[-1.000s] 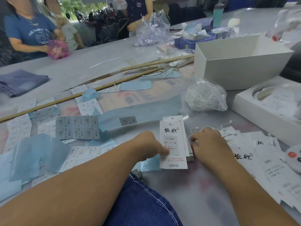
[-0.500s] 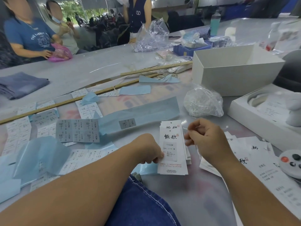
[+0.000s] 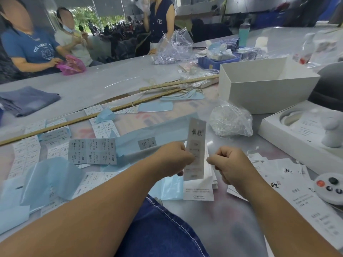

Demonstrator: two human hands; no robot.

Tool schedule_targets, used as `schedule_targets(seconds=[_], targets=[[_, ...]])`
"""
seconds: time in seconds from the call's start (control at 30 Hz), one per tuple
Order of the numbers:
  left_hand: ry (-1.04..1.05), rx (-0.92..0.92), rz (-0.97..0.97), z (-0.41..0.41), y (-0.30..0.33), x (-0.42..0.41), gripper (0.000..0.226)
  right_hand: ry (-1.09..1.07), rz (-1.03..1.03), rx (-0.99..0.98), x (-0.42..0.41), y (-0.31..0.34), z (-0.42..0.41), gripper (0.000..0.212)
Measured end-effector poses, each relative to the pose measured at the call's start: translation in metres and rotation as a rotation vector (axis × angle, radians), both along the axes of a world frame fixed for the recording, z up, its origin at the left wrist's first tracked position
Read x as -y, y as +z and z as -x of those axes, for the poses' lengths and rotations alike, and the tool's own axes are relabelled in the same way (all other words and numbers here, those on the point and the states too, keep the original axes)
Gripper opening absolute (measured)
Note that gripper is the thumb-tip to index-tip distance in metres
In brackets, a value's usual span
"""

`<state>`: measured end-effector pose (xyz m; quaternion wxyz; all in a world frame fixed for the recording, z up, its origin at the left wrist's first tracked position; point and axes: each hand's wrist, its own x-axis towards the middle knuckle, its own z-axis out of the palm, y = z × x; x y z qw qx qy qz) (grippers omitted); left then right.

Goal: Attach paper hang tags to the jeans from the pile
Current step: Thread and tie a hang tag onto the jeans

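A hang tag [image 3: 196, 145] stands upright, lifted off the worktop [image 3: 111, 84], blurred, its lower left edge pinched in the grip of the left hand [image 3: 173, 158], whose fingers are curled tight. The right hand [image 3: 229, 164] sits just right of the tag, its grip closed into a fist; whether it pinches a string cannot be told. Beneath the tag lies a tag stack [image 3: 199, 188]. More tags [image 3: 289, 184] spread to the right. Jeans [image 3: 159, 229] lie nearest, under the forearms. A bag [image 3: 231, 121] lies beyond, a white box [image 3: 267, 86] farther back.
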<state>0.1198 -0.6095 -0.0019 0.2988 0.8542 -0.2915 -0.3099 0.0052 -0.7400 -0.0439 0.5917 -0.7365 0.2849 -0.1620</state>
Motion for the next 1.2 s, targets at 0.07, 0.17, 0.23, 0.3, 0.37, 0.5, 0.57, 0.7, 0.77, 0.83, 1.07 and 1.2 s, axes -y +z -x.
schedule_targets(seconds=[0.07,0.17,0.23,0.3,0.37,0.5,0.57,0.7,0.77,0.83,1.07,1.2], targets=[[-0.027,-0.103,0.079,0.003,0.009,-0.002,0.02,0.035,-0.01,-0.028,0.001,0.002,0.002,0.031],[-0.065,-0.229,0.187,0.011,0.027,-0.006,0.027,0.084,-0.043,-0.002,0.001,0.014,0.006,0.032],[-0.096,-0.278,0.202,0.017,0.044,-0.011,0.034,0.187,-0.18,0.099,-0.004,0.033,0.011,0.021],[-0.12,-0.264,0.191,0.022,0.062,-0.019,0.032,0.294,-0.233,0.181,-0.012,0.054,0.017,0.014],[-0.067,-0.164,0.229,0.025,0.08,-0.031,0.021,0.381,-0.23,0.239,-0.024,0.076,0.025,0.013],[0.129,-0.005,0.407,0.038,0.111,-0.072,0.006,0.547,-0.172,0.27,-0.057,0.106,0.038,0.012],[0.198,0.029,0.459,0.052,0.122,-0.099,0.007,0.595,-0.131,0.278,-0.076,0.118,0.046,0.009],[0.38,0.083,0.538,0.093,0.136,-0.152,0.02,0.59,-0.07,0.347,-0.106,0.139,0.066,0.014],[0.45,0.074,0.584,0.113,0.138,-0.176,0.018,0.569,0.001,0.397,-0.119,0.149,0.075,0.018],[0.497,0.054,0.635,0.129,0.137,-0.198,0.016,0.589,-0.002,0.445,-0.133,0.158,0.084,0.022],[0.475,-0.07,0.629,0.187,0.128,-0.248,0.014,0.761,0.034,0.511,-0.194,0.183,0.111,0.036],[0.46,-0.087,0.625,0.21,0.119,-0.261,0.018,0.75,0.11,0.518,-0.218,0.185,0.127,0.023]])
